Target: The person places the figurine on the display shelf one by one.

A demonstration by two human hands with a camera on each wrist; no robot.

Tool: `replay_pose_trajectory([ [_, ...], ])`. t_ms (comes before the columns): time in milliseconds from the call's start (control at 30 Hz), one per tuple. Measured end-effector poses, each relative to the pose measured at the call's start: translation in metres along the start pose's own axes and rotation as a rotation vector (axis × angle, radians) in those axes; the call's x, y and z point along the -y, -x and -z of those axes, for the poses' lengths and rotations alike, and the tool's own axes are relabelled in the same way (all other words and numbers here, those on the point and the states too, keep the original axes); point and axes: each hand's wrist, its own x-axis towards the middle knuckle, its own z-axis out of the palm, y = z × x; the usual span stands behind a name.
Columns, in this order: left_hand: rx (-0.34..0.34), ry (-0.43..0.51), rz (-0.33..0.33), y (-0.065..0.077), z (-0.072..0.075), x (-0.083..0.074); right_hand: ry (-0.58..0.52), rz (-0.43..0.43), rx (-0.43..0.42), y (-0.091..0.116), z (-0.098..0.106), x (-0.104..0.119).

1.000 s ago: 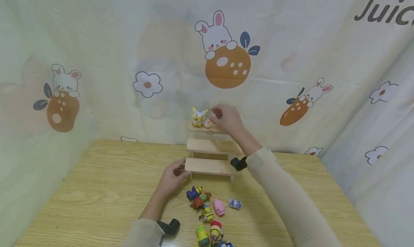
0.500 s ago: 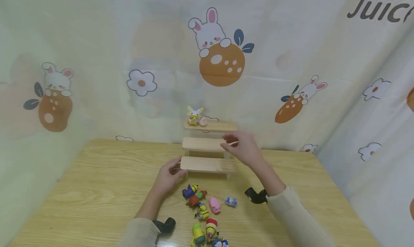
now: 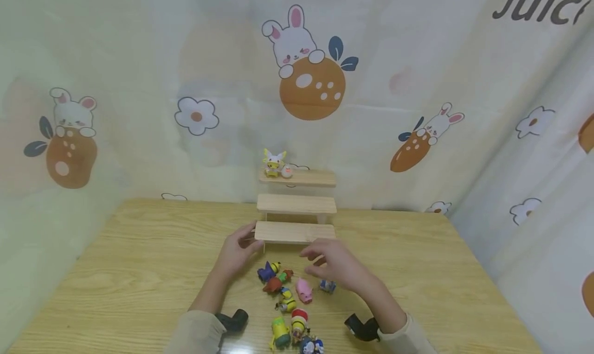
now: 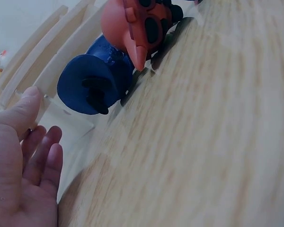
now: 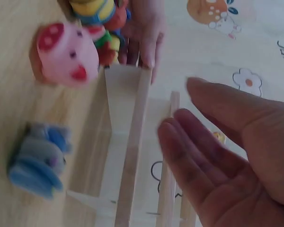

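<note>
A wooden three-tier display stand (image 3: 295,204) stands at the back of the table. My left hand (image 3: 235,253) holds the left end of its lowest shelf, thumb at the front corner; some fingers are hidden. My right hand (image 3: 339,264) hovers with nothing in it, fingers loosely bent, in front of the lowest shelf's right part. Below and left of it lies a pink pig figure (image 3: 303,290). A small blue-and-grey figure (image 5: 40,161) is partly covered by the right hand in the head view. On the top shelf sit a yellow figure with white headgear (image 3: 274,163) and a small whitish round figure (image 3: 287,171).
Several toy figures lie on the table before the stand: a blue-caped one (image 3: 266,272), a red-brown one (image 3: 274,285), a yellow-green one (image 3: 280,333) and a red-capped one (image 3: 299,320). A patterned curtain (image 3: 232,153) hangs behind the table (image 3: 139,271).
My right hand has come away from the top shelf, down and toward me, to just above the loose figures. The left hand keeps its place at the lowest shelf. The head view has shifted slightly.
</note>
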Motion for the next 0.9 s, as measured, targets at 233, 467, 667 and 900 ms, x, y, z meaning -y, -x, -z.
replay_pose_trajectory([
  [233,0.020,-0.004,-0.003,0.000,0.002,-0.006,0.146,0.033,0.162,0.005,-0.011,0.007],
  [467,0.012,-0.023,0.003,-0.001,0.004,-0.004,0.191,0.035,0.198,0.005,-0.022,0.007],
  [667,0.014,-0.018,-0.009,0.000,0.003,-0.004,0.237,0.063,0.194,0.005,-0.029,0.004],
  [900,0.014,-0.017,-0.005,0.000,0.001,-0.002,0.262,0.060,0.198,0.008,-0.032,0.001],
])
